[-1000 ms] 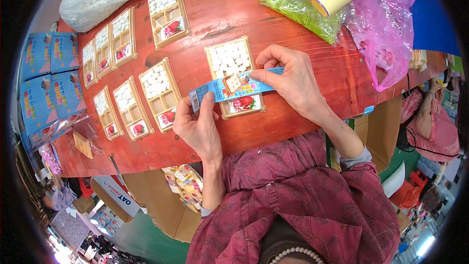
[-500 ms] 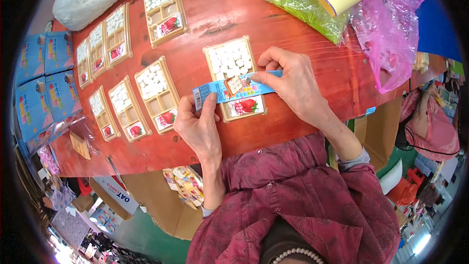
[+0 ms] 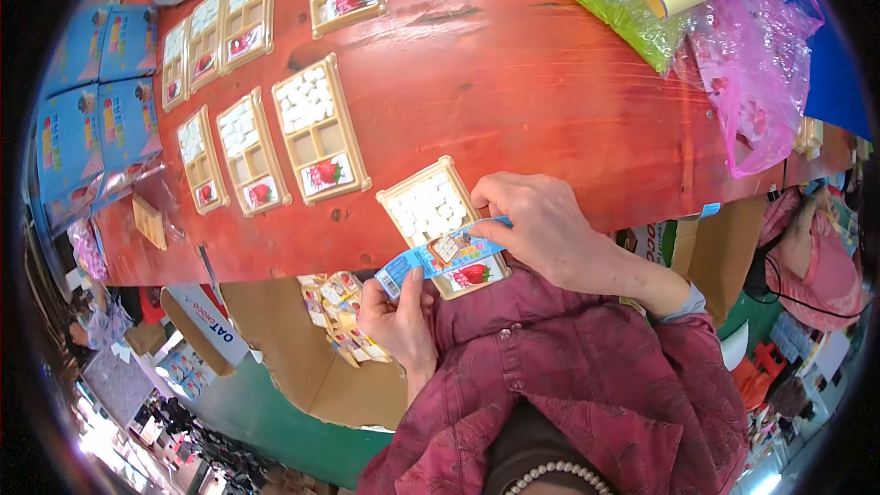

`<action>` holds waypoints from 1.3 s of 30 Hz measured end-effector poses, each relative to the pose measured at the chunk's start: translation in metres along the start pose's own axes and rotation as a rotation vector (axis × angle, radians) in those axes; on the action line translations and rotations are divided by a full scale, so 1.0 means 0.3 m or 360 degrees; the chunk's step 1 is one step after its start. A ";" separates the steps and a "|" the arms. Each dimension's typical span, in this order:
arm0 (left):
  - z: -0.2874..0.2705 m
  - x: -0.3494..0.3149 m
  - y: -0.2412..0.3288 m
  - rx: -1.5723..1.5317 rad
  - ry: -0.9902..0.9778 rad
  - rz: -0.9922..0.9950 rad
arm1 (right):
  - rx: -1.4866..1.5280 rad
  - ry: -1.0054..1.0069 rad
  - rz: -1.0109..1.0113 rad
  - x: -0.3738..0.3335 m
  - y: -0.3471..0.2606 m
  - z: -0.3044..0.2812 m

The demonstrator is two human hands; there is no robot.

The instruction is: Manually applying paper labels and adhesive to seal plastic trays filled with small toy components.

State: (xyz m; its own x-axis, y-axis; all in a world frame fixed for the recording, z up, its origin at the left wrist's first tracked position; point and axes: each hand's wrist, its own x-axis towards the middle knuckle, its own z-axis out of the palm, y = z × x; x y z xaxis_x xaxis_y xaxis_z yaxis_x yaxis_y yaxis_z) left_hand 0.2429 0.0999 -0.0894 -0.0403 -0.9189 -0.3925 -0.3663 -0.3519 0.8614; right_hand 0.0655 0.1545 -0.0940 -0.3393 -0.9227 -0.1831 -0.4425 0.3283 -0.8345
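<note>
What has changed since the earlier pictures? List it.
The compartment tray under the blue printed band moved toward the maroon shirt, to the near edge of the red table, and turned more aslant. The left hand and right hand moved with it. Both still hold the band; nothing was let go. The other trays stayed; the view shifted.

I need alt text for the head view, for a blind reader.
The left hand and right hand hold a blue strip across a tan tray of white pieces by the edge of a red table. Seven similar trays lie left, a pink bag right.
</note>
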 end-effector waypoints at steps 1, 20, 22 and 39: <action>-0.021 -0.006 -0.023 -0.0077 0.0001 -0.0066 | -0.0007 -0.0047 -0.0002 0.002 -0.009 0.007; -0.053 -0.024 -0.055 -0.0984 -0.0356 -0.0545 | -0.0452 0.0580 -0.0361 -0.027 -0.062 0.046; -0.043 -0.036 -0.030 -0.1071 -0.0361 -0.0454 | -0.0550 0.0686 -0.0339 -0.066 -0.078 0.057; 0.035 -0.043 0.059 -0.0768 -0.0490 -0.0148 | 0.0763 0.0363 0.0013 -0.091 -0.033 0.008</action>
State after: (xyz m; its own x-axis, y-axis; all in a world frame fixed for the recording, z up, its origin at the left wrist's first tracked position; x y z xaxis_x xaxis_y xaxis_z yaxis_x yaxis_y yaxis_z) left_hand 0.2271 0.1073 -0.0725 -0.3230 -0.8113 -0.4873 0.0813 -0.5368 0.8398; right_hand 0.0813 0.1758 -0.0820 -0.5367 -0.8355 -0.1177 -0.0278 0.1569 -0.9872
